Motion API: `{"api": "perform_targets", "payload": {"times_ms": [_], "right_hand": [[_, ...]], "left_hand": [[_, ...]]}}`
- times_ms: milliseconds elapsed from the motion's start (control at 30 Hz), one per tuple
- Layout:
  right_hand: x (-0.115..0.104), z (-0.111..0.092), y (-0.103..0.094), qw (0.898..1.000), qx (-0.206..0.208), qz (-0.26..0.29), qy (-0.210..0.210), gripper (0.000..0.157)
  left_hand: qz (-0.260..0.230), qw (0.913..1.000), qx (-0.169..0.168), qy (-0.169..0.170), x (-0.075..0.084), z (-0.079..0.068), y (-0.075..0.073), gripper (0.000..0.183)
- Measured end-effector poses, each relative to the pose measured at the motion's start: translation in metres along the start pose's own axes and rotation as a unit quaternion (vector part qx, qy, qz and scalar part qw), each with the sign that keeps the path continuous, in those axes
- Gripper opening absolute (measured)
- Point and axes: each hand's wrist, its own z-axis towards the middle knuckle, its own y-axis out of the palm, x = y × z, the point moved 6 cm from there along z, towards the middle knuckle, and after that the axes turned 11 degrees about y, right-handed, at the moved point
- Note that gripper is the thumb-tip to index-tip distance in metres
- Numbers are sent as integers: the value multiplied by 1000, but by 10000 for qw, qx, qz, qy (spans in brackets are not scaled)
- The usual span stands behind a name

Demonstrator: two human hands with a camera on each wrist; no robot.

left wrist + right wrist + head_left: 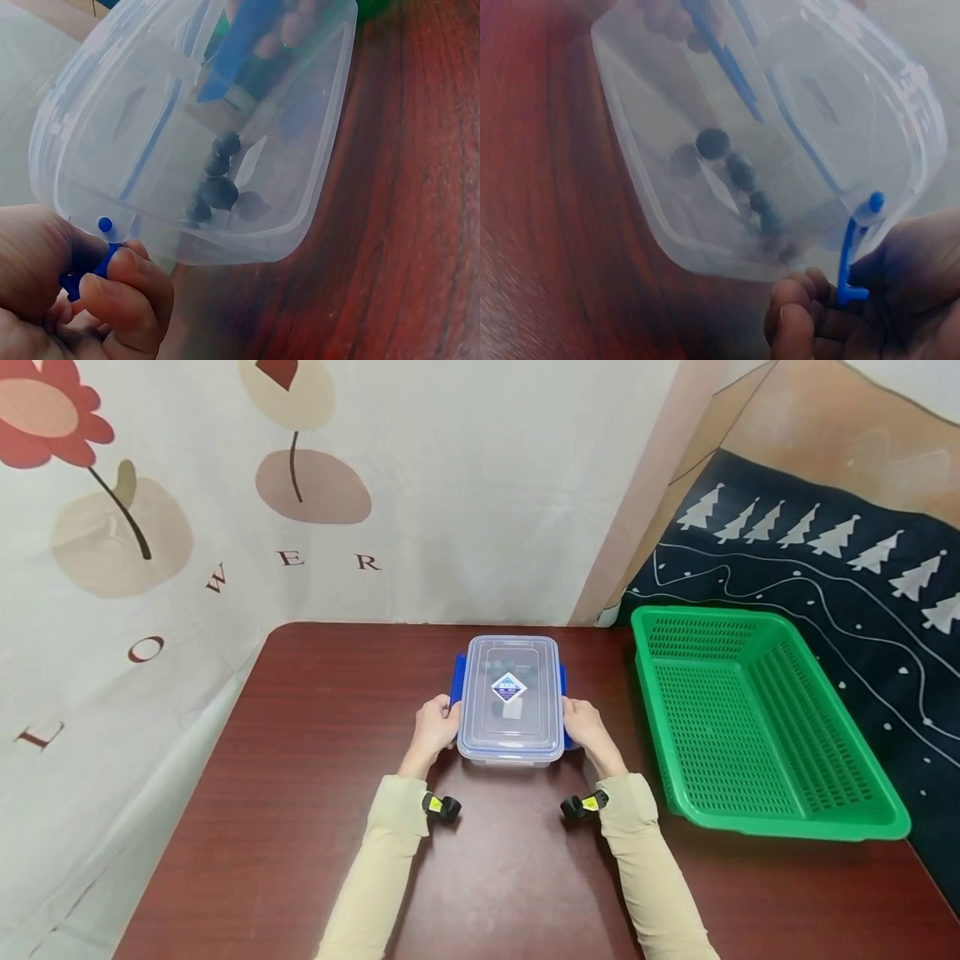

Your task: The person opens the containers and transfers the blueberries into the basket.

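A clear plastic food container (512,727) with a translucent lid is on the table, a diamond-shaped sticker on top. Blue latches run along its two long sides. At the left side my left hand (436,724) pinches the left latch (112,259) between thumb and fingers. On the opposite side my right hand (588,727) has its thumb and curled fingers around the right latch (847,262). Both latches hang out from the lid's edge in the wrist views. Several dark round things (219,193) show through the container wall, beside a small white piece (512,708).
A green perforated plastic basket (851,825) stands at the table's right side. The dark red-brown wooden table (300,827) backs onto a pale printed curtain (480,527). A dark cloth with white trees (810,527) hangs beyond the basket.
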Motion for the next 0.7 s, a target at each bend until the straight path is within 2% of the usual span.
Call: {"api": "perform_targets", "payload": {"times_ms": [33, 133, 267, 333, 400, 500, 700], "right_hand": [[-8, -12, -4, 9996, -154, 81, 208, 48], [-18, -30, -15, 9980, -253, 430, 390, 41], [-18, -38, -24, 9939, -358, 883, 552, 35], [-18, -40, -29, 9939, -173, 987, 455, 32], [-19, -42, -32, 9944, 39, 1028, 256, 31], [-27, -48, -34, 9949, 367, 933, -53, 31], [-47, -60, -36, 9937, 946, 152, -587, 31]], "left_hand": [[-6, 10000, 7, 7, 1, 0, 0, 24], [-148, 9998, -68, -127, -1, 2, 0, 23], [-462, 9977, -182, -471, -7, 2, -2, 23], [-214, 9994, -58, -281, -4, 3, -7, 23], [171, 9997, 125, 84, 3, 3, -13, 23], [785, 9949, 254, 580, 20, 3, -15, 24], [1081, 9913, 125, 742, 37, 0, -12, 27]]}}
